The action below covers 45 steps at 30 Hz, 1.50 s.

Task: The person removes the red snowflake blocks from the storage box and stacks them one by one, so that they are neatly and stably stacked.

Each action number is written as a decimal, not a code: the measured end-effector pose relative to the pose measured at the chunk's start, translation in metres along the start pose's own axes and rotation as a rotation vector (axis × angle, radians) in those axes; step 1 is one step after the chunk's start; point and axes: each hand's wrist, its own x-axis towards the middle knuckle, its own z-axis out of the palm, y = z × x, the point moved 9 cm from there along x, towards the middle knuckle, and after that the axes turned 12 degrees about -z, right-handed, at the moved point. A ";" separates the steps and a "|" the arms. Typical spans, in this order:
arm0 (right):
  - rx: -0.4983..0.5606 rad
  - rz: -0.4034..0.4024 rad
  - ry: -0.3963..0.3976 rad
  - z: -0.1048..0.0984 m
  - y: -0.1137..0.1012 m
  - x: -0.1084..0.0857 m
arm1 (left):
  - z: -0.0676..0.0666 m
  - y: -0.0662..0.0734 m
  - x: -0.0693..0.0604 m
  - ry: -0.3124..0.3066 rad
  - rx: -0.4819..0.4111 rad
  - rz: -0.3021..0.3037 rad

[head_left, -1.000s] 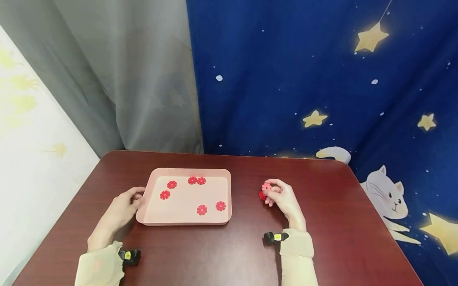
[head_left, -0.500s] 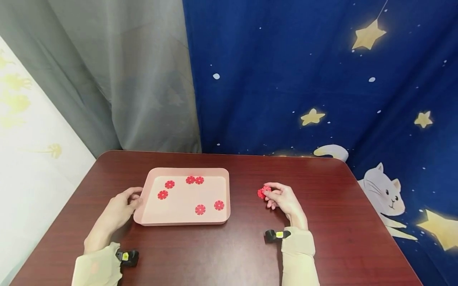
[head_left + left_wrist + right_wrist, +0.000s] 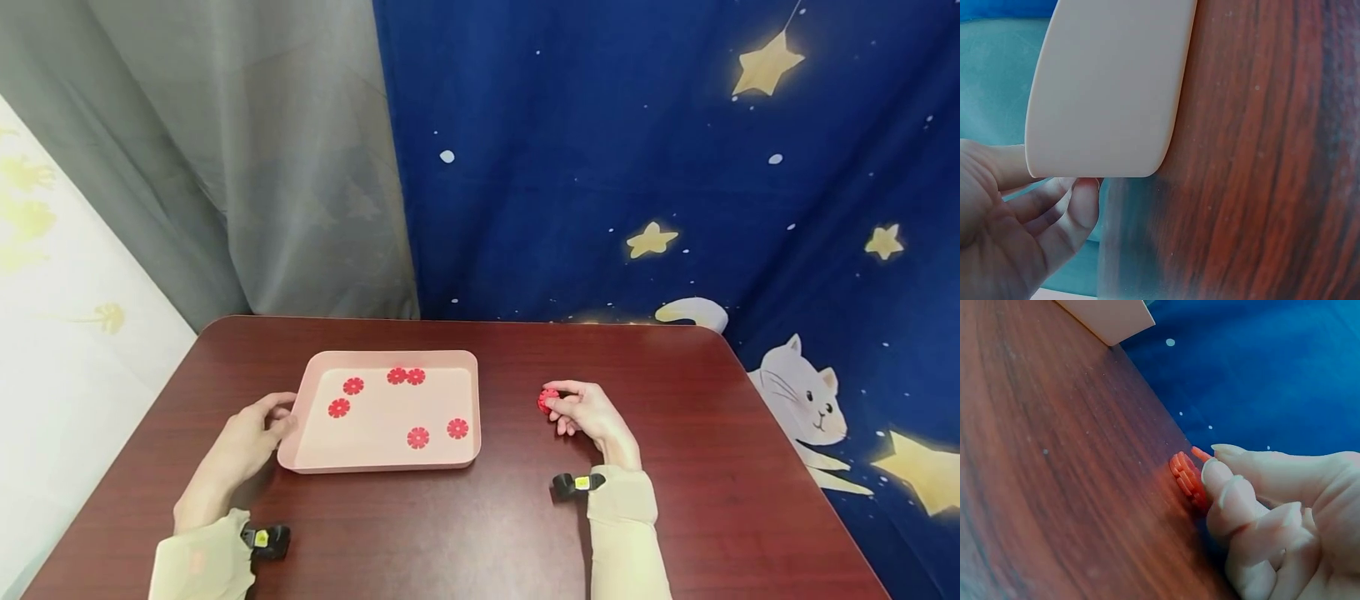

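Observation:
On the table's right half, my right hand [image 3: 592, 412] pinches a red notched building disc [image 3: 1201, 454] between thumb and fingertips. It is right over a small stack of like red discs [image 3: 1186, 478] on the table, and whether it touches the stack is hard to tell. To the left lies a shallow pink tray [image 3: 375, 468], with several red notched discs [image 3: 417, 437] flat inside it. Against the tray's left end rests my left hand [image 3: 240, 446], its fingers loosely bent at the outer wall. In the left wrist view the fingertips [image 3: 1088, 197] appear beside the tray's corner.
A dark red-brown wooden table [image 3: 420, 533] carries everything. A blue curtain [image 3: 570, 167] with stars and a grey curtain [image 3: 315, 167] hang behind its far edge. Black cameras [image 3: 272, 542] sit on both wrists.
My right hand has lowered the pinched disc and brought it over the stack, which it now mostly covers. The left hand stays at the tray. The whole head view has shifted slightly.

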 end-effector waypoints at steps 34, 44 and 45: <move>-0.336 -0.309 0.104 0.011 -0.090 -0.014 | -0.002 -0.001 -0.001 -0.009 -0.013 0.009; -0.424 -0.478 0.026 0.068 -0.134 -0.004 | 0.000 -0.001 0.000 -0.017 -0.015 0.003; -0.433 -0.489 0.002 0.075 -0.136 0.000 | 0.000 0.000 0.000 -0.016 -0.012 0.005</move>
